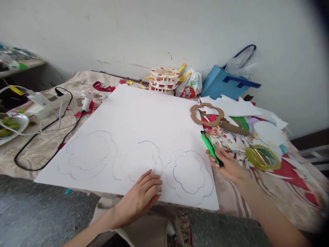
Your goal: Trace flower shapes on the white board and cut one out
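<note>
A large white board (154, 116) lies on the table, with three flower-like double outlines drawn in blue along its near side. My left hand (145, 190) rests on the board's near edge, fingers stretched out over the lower part of the middle outline, holding nothing. In my right hand (227, 163) is a green utility knife (210, 147), held just above or beside the board's right edge; whether its blade is out I cannot tell. A brown cardboard flower-shaped ring (192, 118) lies at the board's far right edge.
White offcuts (236, 106), small scraps and a roll of yellowish tape (249, 157) crowd the right side. At the back stand a tiered white craft piece (164, 82), a plastic bag (191, 84) and a blue bag (221, 82). A glue gun (87, 101) and cords lie left.
</note>
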### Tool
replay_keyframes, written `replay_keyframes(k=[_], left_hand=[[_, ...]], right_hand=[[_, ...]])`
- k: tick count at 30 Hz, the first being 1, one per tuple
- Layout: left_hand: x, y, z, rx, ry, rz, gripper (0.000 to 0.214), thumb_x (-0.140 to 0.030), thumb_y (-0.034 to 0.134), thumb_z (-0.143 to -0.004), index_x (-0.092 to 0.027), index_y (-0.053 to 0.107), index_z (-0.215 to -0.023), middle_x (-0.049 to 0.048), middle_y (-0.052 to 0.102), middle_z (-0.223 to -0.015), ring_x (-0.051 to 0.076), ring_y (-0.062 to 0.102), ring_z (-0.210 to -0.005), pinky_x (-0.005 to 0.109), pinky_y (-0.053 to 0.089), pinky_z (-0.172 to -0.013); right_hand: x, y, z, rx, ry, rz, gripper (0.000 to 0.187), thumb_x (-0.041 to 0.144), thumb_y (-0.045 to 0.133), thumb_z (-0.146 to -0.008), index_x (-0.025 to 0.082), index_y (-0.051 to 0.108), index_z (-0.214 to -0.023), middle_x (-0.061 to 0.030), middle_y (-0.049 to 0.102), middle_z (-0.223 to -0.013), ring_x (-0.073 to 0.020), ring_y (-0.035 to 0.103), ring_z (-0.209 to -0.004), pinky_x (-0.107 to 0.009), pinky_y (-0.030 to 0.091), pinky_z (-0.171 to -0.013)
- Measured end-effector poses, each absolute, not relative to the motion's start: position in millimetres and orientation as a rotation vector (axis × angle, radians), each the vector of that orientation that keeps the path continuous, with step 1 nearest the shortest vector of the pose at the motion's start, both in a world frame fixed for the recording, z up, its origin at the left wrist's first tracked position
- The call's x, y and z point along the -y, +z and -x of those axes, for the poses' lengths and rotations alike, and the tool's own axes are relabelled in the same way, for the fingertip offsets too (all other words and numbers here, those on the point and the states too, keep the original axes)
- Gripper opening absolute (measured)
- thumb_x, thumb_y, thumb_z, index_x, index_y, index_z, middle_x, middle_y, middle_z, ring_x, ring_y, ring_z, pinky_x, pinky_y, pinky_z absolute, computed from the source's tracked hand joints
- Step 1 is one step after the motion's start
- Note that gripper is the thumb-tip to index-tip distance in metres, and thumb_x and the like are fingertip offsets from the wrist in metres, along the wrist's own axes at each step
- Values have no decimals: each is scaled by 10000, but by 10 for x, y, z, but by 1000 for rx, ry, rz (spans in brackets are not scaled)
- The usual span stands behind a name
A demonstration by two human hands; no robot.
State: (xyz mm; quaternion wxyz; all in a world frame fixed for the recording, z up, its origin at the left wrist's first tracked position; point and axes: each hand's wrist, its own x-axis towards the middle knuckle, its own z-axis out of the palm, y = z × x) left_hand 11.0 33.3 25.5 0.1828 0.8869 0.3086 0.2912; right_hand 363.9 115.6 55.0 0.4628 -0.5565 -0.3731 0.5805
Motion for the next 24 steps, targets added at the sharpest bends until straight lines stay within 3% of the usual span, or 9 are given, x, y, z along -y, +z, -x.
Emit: replay_keyframes(k=[5,13,18,24], left_hand=[[-293,268,-117,-874,815,-2500,160,-80,454,-930,-178,541,-1022,63,666,-1095,181,587,-1149,474,369,-1126],[-248,248,-91,-872,844,-2483,149,-84,452,-934,-181,530,-1015,66,670,-1084,181,595,-1125,457,376,-1120],[-183,223,-4,-889,830,-2477,135,-94,494,-916,-172,527,-1021,76,658,-1130,184,585,-1146,436,369,-1126],[-127,212,118,-943,845,-2471,129,-121,484,-931,-166,534,-1042,97,662,-1112,191,579,-1162,431,357,-1132]], right_hand=[[-1094,421,-3428,1026,1449,1488,351,546,673,-764,239,512,-815,22,543,-668,-76,413,-436,-201,248,-330],[-1092,338,-3176,1138,1393,1607,476,664,594,-768,205,482,-709,45,506,-562,-38,337,-318,-174,148,-284],[-1157,435,-3037,1277,1411,1577,471,655,569,-800,201,474,-718,47,495,-598,-32,343,-349,-171,133,-323],[-1376,560,-2764,1467,1450,1432,378,567,593,-841,198,517,-809,50,485,-658,-22,343,-416,-186,210,-390]])
